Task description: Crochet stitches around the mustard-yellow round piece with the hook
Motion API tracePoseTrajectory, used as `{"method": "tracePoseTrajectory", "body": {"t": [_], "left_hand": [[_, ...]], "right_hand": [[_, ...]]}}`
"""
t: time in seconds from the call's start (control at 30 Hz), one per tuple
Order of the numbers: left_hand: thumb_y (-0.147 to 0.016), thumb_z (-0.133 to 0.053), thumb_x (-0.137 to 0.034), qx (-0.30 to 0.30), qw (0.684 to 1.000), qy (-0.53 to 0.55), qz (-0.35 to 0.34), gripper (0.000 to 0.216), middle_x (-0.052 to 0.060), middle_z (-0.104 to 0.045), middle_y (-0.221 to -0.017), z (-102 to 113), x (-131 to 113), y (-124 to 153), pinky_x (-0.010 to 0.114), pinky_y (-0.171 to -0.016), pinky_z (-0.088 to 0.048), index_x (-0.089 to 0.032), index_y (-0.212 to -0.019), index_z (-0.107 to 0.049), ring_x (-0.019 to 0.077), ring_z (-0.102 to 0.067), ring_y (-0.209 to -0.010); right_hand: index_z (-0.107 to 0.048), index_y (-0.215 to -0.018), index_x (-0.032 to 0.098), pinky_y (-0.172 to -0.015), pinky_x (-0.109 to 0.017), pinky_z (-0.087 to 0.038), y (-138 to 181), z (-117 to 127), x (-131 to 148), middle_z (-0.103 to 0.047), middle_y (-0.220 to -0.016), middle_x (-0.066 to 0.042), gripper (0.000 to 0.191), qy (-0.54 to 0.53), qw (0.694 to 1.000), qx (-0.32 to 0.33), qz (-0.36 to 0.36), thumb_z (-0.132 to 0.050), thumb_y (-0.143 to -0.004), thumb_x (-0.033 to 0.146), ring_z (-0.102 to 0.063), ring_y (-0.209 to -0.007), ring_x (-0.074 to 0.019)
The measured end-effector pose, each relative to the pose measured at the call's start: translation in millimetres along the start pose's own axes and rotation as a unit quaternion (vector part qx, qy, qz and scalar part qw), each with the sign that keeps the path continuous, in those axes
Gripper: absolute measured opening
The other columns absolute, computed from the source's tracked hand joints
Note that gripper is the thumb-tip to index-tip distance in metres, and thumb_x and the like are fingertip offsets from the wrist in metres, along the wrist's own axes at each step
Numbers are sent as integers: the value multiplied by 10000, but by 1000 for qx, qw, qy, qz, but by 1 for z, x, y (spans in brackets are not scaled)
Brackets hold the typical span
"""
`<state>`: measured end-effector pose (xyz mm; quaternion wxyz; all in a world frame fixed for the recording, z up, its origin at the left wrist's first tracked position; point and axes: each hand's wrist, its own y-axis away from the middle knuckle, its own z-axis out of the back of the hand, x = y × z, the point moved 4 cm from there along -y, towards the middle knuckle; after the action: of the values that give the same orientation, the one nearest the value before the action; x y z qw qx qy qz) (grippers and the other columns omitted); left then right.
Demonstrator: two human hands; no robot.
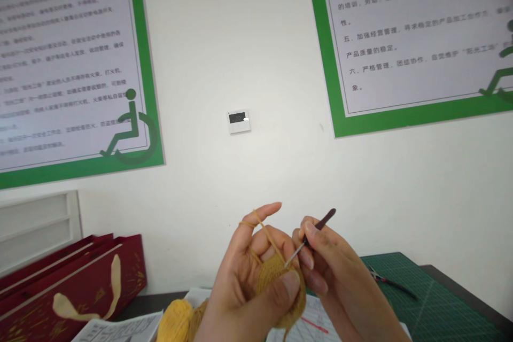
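A tan crochet piece (272, 278), rounded in shape, is pinched in my left hand (248, 272), the thumb pressed on its front. A strand of tan yarn (269, 235) loops round the raised index finger of that hand and runs down to the piece. Between the thumb and fingers of my right hand (320, 246) is a crochet hook (326, 219) with a dark handle. Its metal shaft slants down to the left, and the tip meets the upper edge of the piece. Whether the tip passes through a stitch, I cannot tell.
Yellow yarn (175, 320) and printed papers (120, 328) lie below left. Dark red gift bags (100, 291) stand at the left. On the right, pliers (395, 286) rest on a green cutting mat (433, 304). Behind is a white wall (240, 181) with a thermostat (239, 122).
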<state>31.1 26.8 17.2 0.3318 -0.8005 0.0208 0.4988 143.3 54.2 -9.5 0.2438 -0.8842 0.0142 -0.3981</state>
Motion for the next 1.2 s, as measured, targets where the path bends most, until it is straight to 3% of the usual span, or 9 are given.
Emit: {"method": "tracePoseTrajectory", "body": {"t": [0.13, 0.37, 0.47, 0.57, 0.7, 0.8, 0.93, 1.1, 1.2], "left_hand": [[-849, -765, -154, -14, 1000, 5, -1, 536, 30, -687, -921, -1, 0, 0, 345, -750, -485, -312, -1336, -604, 190, -677, -801], [-876, -685, -94, -24, 1000, 6, 0, 493, 31, -679, -929, -3, 0, 1, 336, -698, -505, -299, -1314, -589, 172, -676, -746], [-866, -712, -103, -46, 999, -7, -15, 671, 23, -657, -940, -1, -1, 2, 322, -704, -501, -332, -1438, -447, 174, -667, -771], [-859, -743, -121, -65, 997, -17, -27, 888, 0, -615, -983, 2, -2, 2, 270, -646, -471, -459, -1523, -259, 145, -642, -753], [-847, -753, -83, -72, 995, -56, -40, 1049, -22, -585, -1004, 3, -5, 2, 222, -559, -414, -590, -1513, -121, 90, -577, -650], [-856, -738, -62, -85, 994, -65, -33, 1085, -26, -583, -1008, 3, -5, 3, 227, -578, -427, -622, -1506, -75, 94, -589, -667], [-854, -741, -68, -75, 996, -51, -18, 1036, -16, -603, -1024, -2, -5, 6, 238, -631, -475, -605, -1512, -147, 114, -604, -717], [-913, -685, -145, -96, 995, -39, -4, 725, 18, -657, -981, -3, -4, 5, 277, -772, -494, -423, -1506, -372, 164, -594, -867], [-901, -704, -165, -122, 990, -68, -19, 683, 15, -675, -940, 0, -5, 3, 293, -805, -485, -372, -1491, -429, 175, -601, -870]], "right_hand": [[-586, -644, 170, -536, -201, -295, -2, 0, -5, -397, -514, 81, 404, -59, 997, 24, -49, -688, -917, 449, -261, -498, -77], [-576, -623, 169, -466, -165, -237, -7, -3, -15, -322, -495, 98, 388, -150, 982, 73, -95, -721, -888, 412, -199, -463, -61], [-588, -665, 172, -526, -185, -317, -5, -1, -10, -428, -561, 60, 393, -74, 996, 44, -35, -677, -930, 447, -304, -521, -82], [-634, -770, 190, -630, -215, -405, -3, 1, -1, -559, -735, 15, 304, 32, 997, 42, 62, -700, -925, 443, -459, -657, -112], [-703, -880, 254, -828, -269, -490, 1, -1, 7, -634, -912, 2, 98, 129, 969, 84, 195, -717, -931, 336, -602, -902, -154], [-722, -942, 285, -886, -319, -513, 2, -2, 10, -699, -952, -6, 53, 184, 939, 93, 275, -674, -964, 288, -640, -957, -175], [-714, -950, 282, -831, -349, -521, 4, 1, 12, -719, -882, -8, 55, 191, 925, 53, 323, -663, -971, 281, -667, -883, -188], [-700, -957, 278, -806, -336, -508, 3, 7, 10, -721, -897, -10, 54, 151, 935, 22, 319, -651, -980, 273, -688, -882, -184], [-704, -935, 271, -769, -312, -501, 3, 9, 11, -728, -887, -11, 46, 136, 939, 2, 315, -672, -967, 279, -681, -849, -172]]}}
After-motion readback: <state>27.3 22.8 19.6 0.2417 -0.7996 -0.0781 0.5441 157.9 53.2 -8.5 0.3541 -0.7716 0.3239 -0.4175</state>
